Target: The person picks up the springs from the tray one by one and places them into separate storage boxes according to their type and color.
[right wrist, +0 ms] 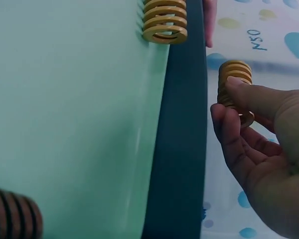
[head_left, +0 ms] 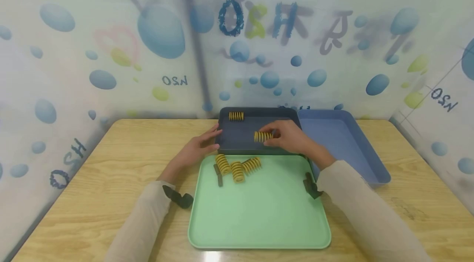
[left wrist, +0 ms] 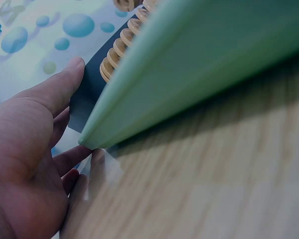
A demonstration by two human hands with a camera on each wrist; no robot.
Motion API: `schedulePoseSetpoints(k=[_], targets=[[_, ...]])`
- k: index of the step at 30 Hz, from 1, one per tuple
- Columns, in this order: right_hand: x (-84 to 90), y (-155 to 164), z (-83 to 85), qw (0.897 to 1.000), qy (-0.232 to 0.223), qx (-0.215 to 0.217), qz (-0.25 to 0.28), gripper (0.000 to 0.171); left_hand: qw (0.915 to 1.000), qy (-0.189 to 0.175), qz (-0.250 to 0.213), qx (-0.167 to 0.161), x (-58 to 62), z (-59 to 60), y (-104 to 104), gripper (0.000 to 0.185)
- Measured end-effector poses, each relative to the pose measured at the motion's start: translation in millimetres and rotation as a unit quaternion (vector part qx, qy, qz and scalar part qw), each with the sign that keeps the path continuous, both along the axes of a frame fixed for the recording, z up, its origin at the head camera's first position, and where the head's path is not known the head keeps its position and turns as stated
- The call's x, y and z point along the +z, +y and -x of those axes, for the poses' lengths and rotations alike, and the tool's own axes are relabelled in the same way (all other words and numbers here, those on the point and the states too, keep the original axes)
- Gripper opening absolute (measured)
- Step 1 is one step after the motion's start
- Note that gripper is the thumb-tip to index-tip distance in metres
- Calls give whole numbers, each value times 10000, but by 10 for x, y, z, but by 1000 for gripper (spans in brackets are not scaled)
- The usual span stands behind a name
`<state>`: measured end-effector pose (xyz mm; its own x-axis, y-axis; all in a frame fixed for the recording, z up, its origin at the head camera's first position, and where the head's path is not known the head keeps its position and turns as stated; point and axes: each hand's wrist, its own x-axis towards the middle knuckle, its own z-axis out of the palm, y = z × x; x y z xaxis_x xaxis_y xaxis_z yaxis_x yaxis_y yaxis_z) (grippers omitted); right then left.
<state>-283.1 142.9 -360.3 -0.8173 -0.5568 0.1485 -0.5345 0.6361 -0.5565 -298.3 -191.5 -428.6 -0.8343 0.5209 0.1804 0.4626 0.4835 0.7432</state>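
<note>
My right hand [head_left: 290, 136] pinches a yellow coil spring [head_left: 263, 136] between thumb and fingers, over the dark blue tray [head_left: 237, 140]. In the right wrist view the spring [right wrist: 234, 72] tilts slightly, its lower coils partly behind the fingers. Another yellow spring [head_left: 236, 116] lies on its side at the dark tray's back left. My left hand [head_left: 192, 151] is at that tray's left wall, fingers extended and thumb apart, nothing in its grasp. Three yellow springs [head_left: 238, 172] lie together at the far left of the green tray [head_left: 259, 216].
A lighter blue tray [head_left: 342, 142] stands to the right, beside the dark one. A thin dark brown piece [head_left: 218, 175] lies by the springs on the green tray. A dark brown ribbed coil [right wrist: 12, 214] shows in the right wrist view. Wooden tabletop [head_left: 148, 151] surrounds the trays.
</note>
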Motion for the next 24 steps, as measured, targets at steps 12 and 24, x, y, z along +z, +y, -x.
schedulePoseSetpoints(k=[12,24], targets=[[-112,-70,230,9983,-464,-358,38,37,10000,-17,28,40,4,36,-15,58],[-271,-182,457,9934,-919,-629,-286,39,10000,-57,-38,37,0,11,-9,58]])
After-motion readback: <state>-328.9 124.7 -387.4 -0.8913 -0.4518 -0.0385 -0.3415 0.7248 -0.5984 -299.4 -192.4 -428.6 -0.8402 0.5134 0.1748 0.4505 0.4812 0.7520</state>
